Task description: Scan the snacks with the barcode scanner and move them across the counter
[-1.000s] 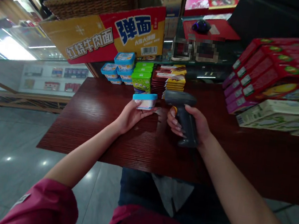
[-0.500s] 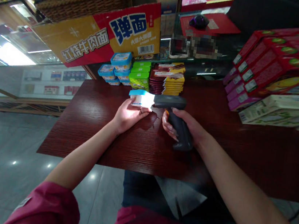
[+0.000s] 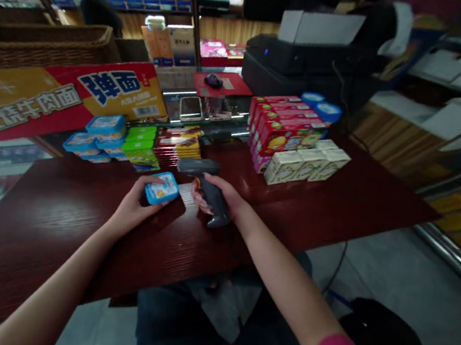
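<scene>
My left hand (image 3: pixel 138 201) is closed around a small plastic tub with a blue lid (image 3: pixel 162 188), its lid tilted up toward me just over the table. In my right hand (image 3: pixel 221 197) is a dark grey barcode scanner (image 3: pixel 215 197), gripped by its handle with the head pointing left. Behind the tub stand stacked blue-lidded tubs (image 3: pixel 106 126), bright green packs (image 3: pixel 140 145) and a pile of brown and yellow packets (image 3: pixel 178 146).
The dark wooden table (image 3: pixel 151 258) carries red drink boxes (image 3: pixel 280 131) and pale green cartons (image 3: pixel 306 162) at the right. A noodle carton (image 3: pixel 118 90) stands back left. Beyond lie a phone (image 3: pixel 190 109), a mouse (image 3: pixel 214 80) and a black machine (image 3: pixel 303 69).
The view has swung to the right. My left hand has turned the tub so its lid faces me, and the scanner's bright light no longer falls on it.
</scene>
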`<act>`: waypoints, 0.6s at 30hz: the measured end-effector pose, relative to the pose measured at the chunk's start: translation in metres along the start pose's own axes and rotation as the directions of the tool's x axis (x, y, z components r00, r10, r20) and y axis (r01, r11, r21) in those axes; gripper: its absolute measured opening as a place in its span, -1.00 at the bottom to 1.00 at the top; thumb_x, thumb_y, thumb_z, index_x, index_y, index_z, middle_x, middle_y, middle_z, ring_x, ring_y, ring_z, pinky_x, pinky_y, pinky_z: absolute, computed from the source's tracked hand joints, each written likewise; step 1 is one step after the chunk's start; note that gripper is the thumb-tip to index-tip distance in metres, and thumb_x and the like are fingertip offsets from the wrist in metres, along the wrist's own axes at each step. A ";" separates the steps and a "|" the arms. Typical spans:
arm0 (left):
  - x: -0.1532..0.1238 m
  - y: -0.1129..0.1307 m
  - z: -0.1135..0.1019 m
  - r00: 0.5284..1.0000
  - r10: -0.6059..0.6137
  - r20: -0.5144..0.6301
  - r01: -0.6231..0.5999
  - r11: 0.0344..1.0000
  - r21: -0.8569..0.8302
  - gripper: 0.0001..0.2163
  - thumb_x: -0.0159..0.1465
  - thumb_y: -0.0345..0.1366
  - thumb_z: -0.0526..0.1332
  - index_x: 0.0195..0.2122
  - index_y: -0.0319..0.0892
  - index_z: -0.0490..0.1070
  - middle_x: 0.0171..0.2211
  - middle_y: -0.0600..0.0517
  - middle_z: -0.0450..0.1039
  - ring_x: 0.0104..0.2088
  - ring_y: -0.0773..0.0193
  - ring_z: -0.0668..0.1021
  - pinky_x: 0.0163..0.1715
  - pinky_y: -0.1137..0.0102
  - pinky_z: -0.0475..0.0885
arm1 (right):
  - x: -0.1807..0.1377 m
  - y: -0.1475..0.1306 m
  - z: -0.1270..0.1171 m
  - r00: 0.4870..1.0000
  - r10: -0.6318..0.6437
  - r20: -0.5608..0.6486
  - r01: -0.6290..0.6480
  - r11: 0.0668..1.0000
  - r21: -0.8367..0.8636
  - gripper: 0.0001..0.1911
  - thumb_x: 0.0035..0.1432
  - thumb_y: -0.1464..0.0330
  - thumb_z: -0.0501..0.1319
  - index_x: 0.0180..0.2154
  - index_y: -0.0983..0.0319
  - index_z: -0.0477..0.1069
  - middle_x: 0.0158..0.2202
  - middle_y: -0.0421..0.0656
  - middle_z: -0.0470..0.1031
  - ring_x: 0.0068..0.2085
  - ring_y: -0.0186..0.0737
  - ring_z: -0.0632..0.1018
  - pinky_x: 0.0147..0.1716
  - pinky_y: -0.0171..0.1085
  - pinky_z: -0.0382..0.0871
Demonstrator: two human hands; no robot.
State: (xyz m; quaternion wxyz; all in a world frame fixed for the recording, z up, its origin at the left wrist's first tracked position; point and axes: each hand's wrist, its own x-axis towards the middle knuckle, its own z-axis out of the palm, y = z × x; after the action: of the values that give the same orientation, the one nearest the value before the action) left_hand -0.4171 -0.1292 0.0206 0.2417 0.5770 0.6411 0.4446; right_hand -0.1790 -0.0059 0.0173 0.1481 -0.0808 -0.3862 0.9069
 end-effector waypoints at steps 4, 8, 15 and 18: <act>-0.008 0.003 0.001 0.994 0.027 0.110 -0.049 0.979 0.196 -0.47 0.09 0.13 0.48 0.03 0.07 0.50 0.10 0.01 0.65 0.05 -0.15 0.70 0.16 -0.12 0.57 | -0.033 -0.004 -0.019 0.997 -0.048 -0.058 0.047 0.999 -0.020 -0.55 0.42 -0.02 0.12 -0.27 0.22 0.42 -0.55 -0.26 0.36 -0.61 -0.37 0.27 -0.70 -0.40 0.19; -0.020 -0.007 -0.003 0.973 0.143 0.184 -0.186 0.951 0.247 -0.34 0.19 0.05 0.42 0.31 0.57 0.29 0.50 0.39 0.15 0.43 -0.19 0.39 0.38 -0.23 0.36 | -0.089 -0.010 -0.036 0.985 -0.096 -0.143 0.094 0.995 -0.024 -0.60 0.36 0.02 0.20 -0.24 0.24 0.44 -0.50 -0.24 0.40 -0.58 -0.37 0.33 -0.65 -0.40 0.22; -0.043 -0.015 0.001 0.945 0.314 0.095 -0.322 0.833 0.450 -0.38 0.27 0.07 0.27 0.33 0.75 0.16 0.54 0.67 -0.33 0.50 -0.37 0.19 0.29 -0.29 0.46 | -0.187 -0.029 -0.056 0.933 -0.195 -0.304 0.162 0.978 -0.130 -0.63 0.30 0.05 0.23 -0.26 0.25 0.42 -0.50 -0.22 0.38 -0.58 -0.37 0.29 -0.66 -0.40 0.16; -0.047 0.000 0.019 0.927 0.360 0.106 -0.366 0.805 0.467 -0.41 0.33 0.03 0.25 0.35 0.69 0.17 0.51 0.50 0.08 0.35 -0.27 0.48 0.24 -0.23 0.56 | -0.217 -0.040 -0.063 0.891 -0.286 -0.354 0.238 0.956 -0.173 -0.65 0.30 0.07 0.22 -0.27 0.24 0.42 -0.51 -0.24 0.35 -0.59 -0.38 0.27 -0.66 -0.41 0.14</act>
State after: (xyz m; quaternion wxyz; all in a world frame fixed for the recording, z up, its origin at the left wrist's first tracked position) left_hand -0.3914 -0.1682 0.0025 0.0059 0.7332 0.6070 0.3065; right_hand 0.0503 -0.0085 0.0102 0.3349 -0.2088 -0.4138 0.8204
